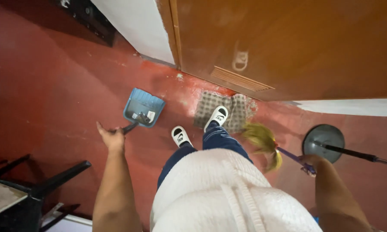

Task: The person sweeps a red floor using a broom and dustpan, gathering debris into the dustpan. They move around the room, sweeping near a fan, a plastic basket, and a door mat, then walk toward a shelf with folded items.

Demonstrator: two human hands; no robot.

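On red floor, left grip (111, 136) around blue dustpan (144, 107), mouth toward door; right grip (310, 165) around broom (262, 139).

Small white label (151, 115), roughly rectangular, stuck inside blue dustpan (137, 99), close to right rear corner, just beside dark handle socket. Faint dark print on white ground, too small to make out. Slightly tilted against pan's edge.

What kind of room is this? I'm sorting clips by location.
Probably a home hallway or entry: a red painted floor, a wooden door with a checked doormat before it, and a fan stand's round base.
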